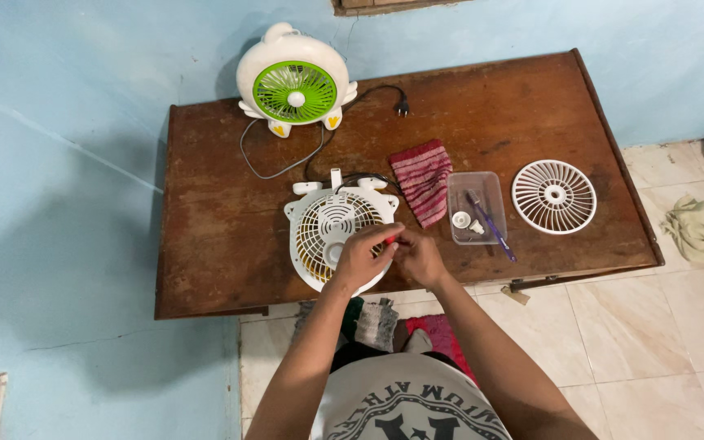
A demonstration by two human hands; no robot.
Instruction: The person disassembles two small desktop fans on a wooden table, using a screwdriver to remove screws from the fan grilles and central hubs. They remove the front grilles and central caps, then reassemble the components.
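Working on: a small white fan [332,236] that lies flat near the front edge of the brown wooden bench [222,187], its round grille facing up.
Left hand: the left hand [360,259] rests curled on the fan's grille; its fingers meet the other hand around something small and red [388,239]. It is too small to tell what it is.
Right hand: the right hand [419,257] is pinched shut beside the left one, at the fan's right edge. I cannot tell which hand really holds the red bit.
Done so far: a round white grille [554,196] already lies off by itself on the right of the bench. Small white parts and a purple tool sit in a clear plastic tray [476,207].
Left to do: this fan looks only partly taken apart, since one grille is on it.
Shapes and feel: the fan is smooth hard plastic with thin ribs. The bench is worn and scratched wood. A striped red cloth [422,181] looks soft and lies folded between fan and tray.
Also there: a second fan [295,81] with a green face stands at the back by the blue wall, its black cord [287,159] looping across the bench.
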